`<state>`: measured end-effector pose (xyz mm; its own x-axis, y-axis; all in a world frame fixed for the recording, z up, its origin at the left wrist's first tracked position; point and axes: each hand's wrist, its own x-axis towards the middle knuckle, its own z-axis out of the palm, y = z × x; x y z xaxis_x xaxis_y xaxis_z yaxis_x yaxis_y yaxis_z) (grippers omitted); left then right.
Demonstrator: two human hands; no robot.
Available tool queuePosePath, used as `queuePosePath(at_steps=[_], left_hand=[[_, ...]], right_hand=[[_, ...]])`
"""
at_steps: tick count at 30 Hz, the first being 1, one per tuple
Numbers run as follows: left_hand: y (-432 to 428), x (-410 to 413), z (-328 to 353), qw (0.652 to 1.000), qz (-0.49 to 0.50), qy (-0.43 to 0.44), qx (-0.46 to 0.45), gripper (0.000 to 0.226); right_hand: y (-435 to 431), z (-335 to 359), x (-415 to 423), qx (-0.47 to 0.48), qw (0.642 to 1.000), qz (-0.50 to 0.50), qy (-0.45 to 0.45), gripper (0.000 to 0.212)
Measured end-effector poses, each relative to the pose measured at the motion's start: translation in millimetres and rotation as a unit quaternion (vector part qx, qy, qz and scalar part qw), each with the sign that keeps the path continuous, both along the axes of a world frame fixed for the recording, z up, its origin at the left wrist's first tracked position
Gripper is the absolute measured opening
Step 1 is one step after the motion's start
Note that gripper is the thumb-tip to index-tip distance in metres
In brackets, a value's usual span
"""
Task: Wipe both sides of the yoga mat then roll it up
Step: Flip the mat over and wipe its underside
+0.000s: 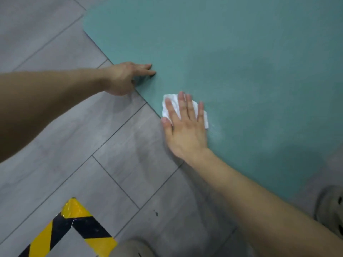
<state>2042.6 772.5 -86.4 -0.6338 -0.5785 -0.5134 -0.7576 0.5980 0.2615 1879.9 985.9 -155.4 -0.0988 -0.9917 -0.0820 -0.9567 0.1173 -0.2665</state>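
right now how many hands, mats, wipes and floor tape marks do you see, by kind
hands: 2 (left hand, right hand)
yoga mat: 1
white wipe: 1
yellow-black tape mark: 1
total: 5

The teal yoga mat (241, 52) runs past 2 edges of the frame, top and right. The right hand (185, 130) covers most of a white cloth (168, 106). A blurred pale shoe (330, 206) is cut off by the right edge, and yellow-black tape (74, 219) by the bottom edge.
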Motion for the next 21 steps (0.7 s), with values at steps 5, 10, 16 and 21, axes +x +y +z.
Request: queuePosePath(at_steps=[5, 10, 16, 21], left_hand=[[-15.6, -7.8, 12.0, 0.999, 0.04, 0.018, -0.023, 0.057], [-13.9, 5.9, 6.5, 0.991, 0.044, 0.052, -0.114, 0.04], [7.7, 22.5, -2.2, 0.968, -0.145, 0.042, -0.203, 0.065], [0.7, 14.8, -3.0, 0.892, -0.349, 0.043, -0.286, 0.034]], right_hand=[[-86.4, -5.9, 56.4, 0.012, 0.998, 0.054, 0.022, 0.061], [-22.2, -13.5, 16.1, -0.043, 0.996, 0.071, 0.019, 0.063], [-19.1, -20.1, 10.0, -0.029, 0.995, 0.087, 0.042, 0.06], [-18.7, -19.2, 0.0, -0.034, 0.995, 0.087, 0.045, 0.059]])
